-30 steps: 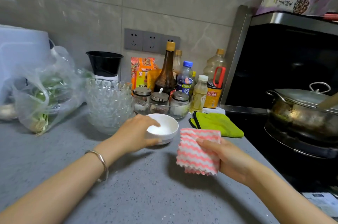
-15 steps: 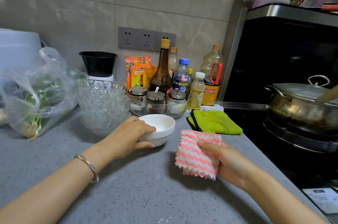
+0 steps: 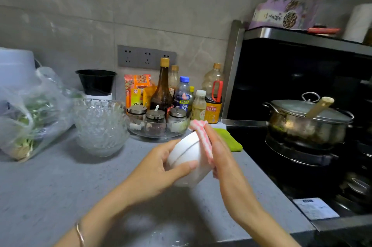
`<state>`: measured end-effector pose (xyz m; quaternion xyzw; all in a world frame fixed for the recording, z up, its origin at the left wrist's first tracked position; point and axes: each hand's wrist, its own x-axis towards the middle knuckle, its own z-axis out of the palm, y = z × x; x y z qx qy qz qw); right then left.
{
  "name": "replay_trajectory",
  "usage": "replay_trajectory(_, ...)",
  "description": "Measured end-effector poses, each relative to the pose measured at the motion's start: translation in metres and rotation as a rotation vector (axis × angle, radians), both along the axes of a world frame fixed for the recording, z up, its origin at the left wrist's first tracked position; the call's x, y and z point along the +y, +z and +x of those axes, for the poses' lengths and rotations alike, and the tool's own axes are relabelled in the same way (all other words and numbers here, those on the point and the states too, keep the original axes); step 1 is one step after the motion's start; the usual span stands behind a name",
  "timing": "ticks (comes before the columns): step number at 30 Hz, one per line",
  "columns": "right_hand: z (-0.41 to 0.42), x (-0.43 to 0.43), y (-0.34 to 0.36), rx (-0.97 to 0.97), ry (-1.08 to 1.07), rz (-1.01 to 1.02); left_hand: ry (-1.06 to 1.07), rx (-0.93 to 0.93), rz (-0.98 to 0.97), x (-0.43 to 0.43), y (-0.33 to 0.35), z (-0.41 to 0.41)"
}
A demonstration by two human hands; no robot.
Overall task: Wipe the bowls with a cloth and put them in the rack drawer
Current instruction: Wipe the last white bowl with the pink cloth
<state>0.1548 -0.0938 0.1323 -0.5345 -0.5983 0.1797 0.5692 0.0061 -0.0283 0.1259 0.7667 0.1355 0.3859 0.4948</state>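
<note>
A white bowl [image 3: 186, 158] is lifted off the grey counter and tipped on its side, its mouth facing right. My left hand [image 3: 159, 168] grips it from the left around its outer wall. My right hand [image 3: 218, 152] presses a pink-and-white striped cloth [image 3: 203, 138] against the bowl's mouth; most of the cloth is hidden between hand and bowl. A stack of cut-glass bowls [image 3: 100, 126] stands on the counter to the left, behind my left hand. The rack drawer is not in view.
A round glass tray with spice jars [image 3: 159, 123] and several sauce bottles [image 3: 163, 89] line the wall. A green cloth [image 3: 229, 140] lies by the stove. A lidded steel pot [image 3: 308, 123] sits on the black hob at right. A plastic bag of greens [image 3: 30, 117] lies far left.
My left hand has lifted the white bowl from the counter and tipped it sideways. My right hand has brought the striped cloth up against the bowl's mouth.
</note>
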Motion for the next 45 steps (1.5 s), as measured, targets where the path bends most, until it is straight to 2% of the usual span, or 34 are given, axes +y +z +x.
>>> replay_trajectory(3,0.008,-0.027,0.005,-0.063,-0.029,0.032,0.041,-0.077,-0.062,-0.017,-0.003,0.007)
replay_trajectory(6,0.015,-0.045,0.007,-0.103,-0.094,0.089,0.028,-0.134,-0.207,-0.036,-0.008,0.012)
replay_trajectory(8,0.017,-0.055,0.009,-0.097,-0.128,0.057,0.038,-0.185,-0.321,-0.05,-0.007,0.015)
replay_trajectory(11,0.018,-0.067,0.005,-0.157,-0.156,0.017,0.303,-0.195,-0.45,-0.069,-0.008,0.025)
replay_trajectory(13,0.011,-0.074,0.0,-0.186,-0.133,0.017,0.452,-0.185,-0.4,-0.082,-0.008,0.028)
replay_trajectory(17,-0.019,-0.089,-0.021,-0.076,-0.135,0.113,0.593,-0.232,-0.245,-0.105,-0.013,0.023)
replay_trajectory(19,-0.041,-0.097,-0.033,-0.257,-0.269,0.192,0.664,-0.189,-0.13,-0.115,-0.02,0.02)
replay_trajectory(21,-0.054,-0.103,-0.042,-0.498,-0.399,0.284,0.684,-0.184,-0.134,-0.124,-0.029,0.016)
replay_trajectory(22,-0.056,-0.103,-0.046,-0.52,-0.386,0.325,0.682,-0.19,-0.153,-0.128,-0.032,0.014)
replay_trajectory(23,-0.055,-0.103,-0.048,-0.465,-0.337,0.341,0.677,-0.193,-0.159,-0.131,-0.034,0.011)
replay_trajectory(24,-0.052,-0.103,-0.048,-0.303,-0.259,0.306,0.68,-0.194,-0.16,-0.134,-0.035,0.007)
replay_trajectory(26,-0.048,-0.101,-0.047,0.168,-0.078,0.151,0.692,-0.243,-0.198,-0.137,-0.037,0.001)
replay_trajectory(27,-0.047,-0.101,-0.048,0.274,-0.042,0.1,0.706,-0.265,-0.216,-0.136,-0.039,-0.001)
replay_trajectory(28,-0.051,-0.103,-0.048,0.247,-0.053,0.097,0.712,-0.272,-0.219,-0.136,-0.039,-0.002)
replay_trajectory(29,-0.057,-0.106,-0.048,0.124,-0.11,0.14,0.719,-0.27,-0.208,-0.136,-0.041,-0.002)
replay_trajectory(32,-0.071,-0.11,-0.051,-0.477,-0.354,0.284,0.715,-0.219,-0.137,-0.136,-0.044,-0.001)
replay_trajectory(33,-0.07,-0.109,-0.053,-0.557,-0.382,0.313,0.693,-0.218,-0.132,-0.136,-0.045,-0.001)
replay_trajectory(35,-0.066,-0.105,-0.051,-0.458,-0.343,0.3,0.66,-0.203,-0.12,-0.135,-0.045,0.0)
replay_trajectory(37,-0.06,-0.102,-0.046,-0.177,-0.249,0.21,0.661,-0.185,-0.097,-0.134,-0.041,-0.003)
replay_trajectory(41,-0.055,-0.103,-0.028,0.396,-0.078,-0.099,0.547,-0.235,-0.132,-0.131,-0.034,-0.01)
replay_trajectory(43,-0.049,-0.106,-0.017,0.527,-0.071,-0.209,0.486,-0.303,-0.23,-0.129,-0.03,-0.014)
replay_trajectory(45,-0.045,-0.109,-0.01,0.6,-0.073,-0.205,0.416,-0.372,-0.356,-0.126,-0.025,-0.017)
